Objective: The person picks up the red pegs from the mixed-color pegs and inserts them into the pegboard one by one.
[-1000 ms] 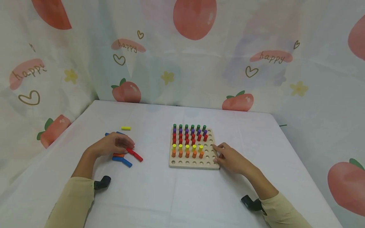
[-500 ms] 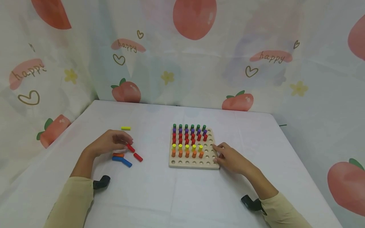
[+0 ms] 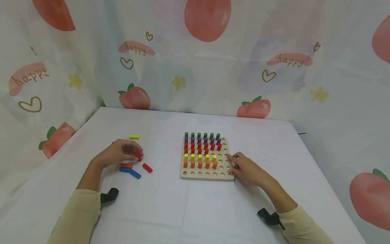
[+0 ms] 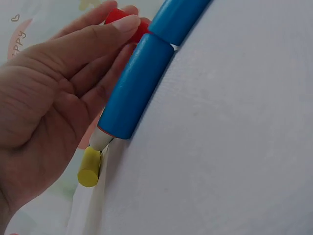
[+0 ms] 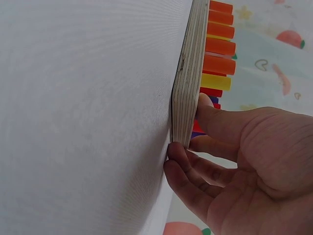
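My left hand (image 3: pixel 118 151) pinches a red peg (image 3: pixel 138 156) between thumb and fingertips, just over the loose pegs on the left. The left wrist view shows the thumb lying across this red peg (image 4: pixel 114 16), with two blue pegs (image 4: pixel 137 88) in front. A wooden pegboard (image 3: pixel 198 177) lies flat near the table's middle. Upright pegs fill rows of green, purple, red, yellow and orange; bare holes show along its front and right. My right hand (image 3: pixel 247 170) grips the board's right edge, its thumb on top and fingers against the side (image 5: pixel 188 98).
Near my left hand lie another red peg (image 3: pixel 147 168), an orange peg (image 3: pixel 126 165) and blue pegs (image 3: pixel 135 174). Farther back is a yellow peg (image 3: pixel 134 137). A white cloth covers the table (image 3: pixel 158 210); a fruit-printed curtain (image 3: pixel 213 74) hangs behind it.
The two red pegs, end to end at first, are now apart. My left hand has picked up one and turned it more upright. The right hand stays on the pegboard.
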